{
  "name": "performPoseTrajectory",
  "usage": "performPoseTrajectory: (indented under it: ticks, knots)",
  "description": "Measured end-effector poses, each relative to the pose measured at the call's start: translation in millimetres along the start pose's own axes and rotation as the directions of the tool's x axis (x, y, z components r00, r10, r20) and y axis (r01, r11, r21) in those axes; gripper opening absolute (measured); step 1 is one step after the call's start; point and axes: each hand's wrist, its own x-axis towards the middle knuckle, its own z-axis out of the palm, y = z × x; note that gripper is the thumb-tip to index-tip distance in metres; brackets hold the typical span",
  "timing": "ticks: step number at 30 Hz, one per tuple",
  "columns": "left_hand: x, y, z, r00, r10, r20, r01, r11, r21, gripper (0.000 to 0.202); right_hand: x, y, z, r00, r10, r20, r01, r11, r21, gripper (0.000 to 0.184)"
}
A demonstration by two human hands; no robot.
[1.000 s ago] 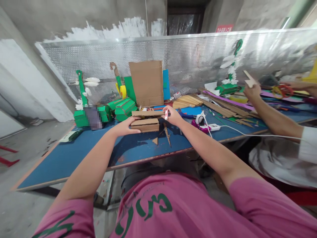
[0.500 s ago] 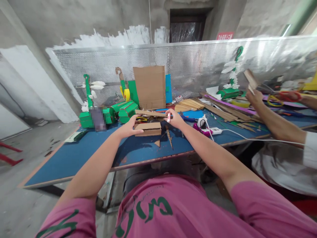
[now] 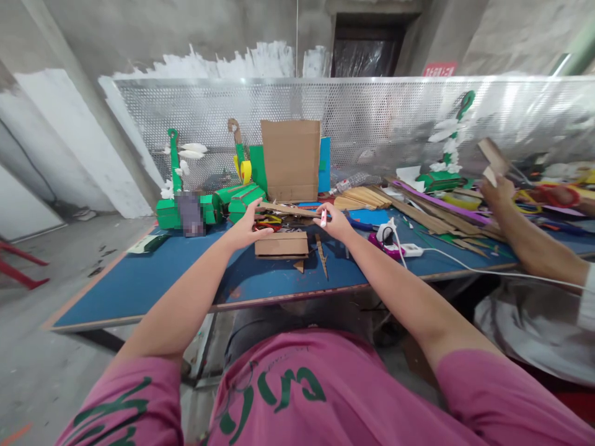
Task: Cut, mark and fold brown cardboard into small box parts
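My left hand (image 3: 242, 230) has its thumb spread from the fingers, and its fingertips are at the left end of a cardboard strip (image 3: 290, 210). In my right hand (image 3: 337, 224) is a slim white-and-red pen-like tool (image 3: 324, 217), held upright; those fingers also meet the strip's right end. Below the strip, a small folded cardboard box (image 3: 281, 244) lies on the blue table, apart from my left thumb. Red-and-yellow scissors handles (image 3: 269, 224) show partly under the strip. A narrow cardboard scrap (image 3: 321, 255) lies right of the box.
Green cardboard shapes (image 3: 246, 199) stand at the left back, near an upright cardboard sheet (image 3: 290, 161). A power strip (image 3: 395, 246) with a white cable lies on the right, before stacked cardboard strips (image 3: 423, 214). A co-worker's hand (image 3: 497, 189) holds a cardboard piece (image 3: 493, 156).
My left thumb has come off the cardboard box, and the hand is slightly higher. The right hand still holds the white-and-red tool. The whole view has shifted a little.
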Motion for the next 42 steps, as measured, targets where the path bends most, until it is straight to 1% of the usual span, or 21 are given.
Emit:
performPoseTrajectory:
  ticks: [4, 11, 17, 21, 25, 30, 36, 42]
  knots:
    - [-3, 8, 0.9, 0.999, 0.005, 0.042, -0.006, 1.0, 0.028, 0.116, 0, -2, 0, 1.0, 0.025, -0.007, -0.025, 1.0, 0.0, 0.037]
    - [0, 2, -0.7, 0.999, -0.048, -0.023, 0.049, 0.996, 0.08, 0.118, -1, -3, -1, 1.0, 0.017, 0.017, -0.017, 1.0, -0.002, 0.034]
    - [0, 4, -2.0, 0.999, -0.042, -0.027, 0.046, 0.984, 0.173, 0.104, 0, 1, -2, 0.999, 0.009, 0.034, -0.008, 1.0, -0.019, 0.034]
    - [1, 2, -3.0, 0.997, -0.076, -0.016, 0.078, 0.979, 0.186, 0.101, 0, 7, -1, 0.999, 0.018, 0.047, -0.017, 1.0, -0.025, 0.033]
    - [1, 0, -3.5, 0.997, -0.078, -0.008, 0.078, 0.979, 0.189, 0.098, 1, 13, 1, 0.998, 0.021, 0.057, -0.02, 1.0, -0.009, 0.033]
    - [0, 5, -3.0, 0.998, -0.059, -0.025, 0.062, 0.984, 0.168, 0.09, 1, 16, 3, 0.998, 0.006, 0.065, -0.004, 1.0, -0.026, 0.033]
    - [-3, 19, -3.1, 0.996, -0.006, -0.088, 0.024, 0.98, 0.199, 0.071, 0, 14, 4, 0.997, 0.023, 0.069, -0.022, 1.0, -0.008, 0.031]
    - [-3, 30, -2.4, 0.988, 0.056, -0.147, -0.03, 0.984, 0.175, 0.064, 0, 11, 3, 0.997, -0.024, 0.072, 0.025, 1.0, -0.002, 0.032]
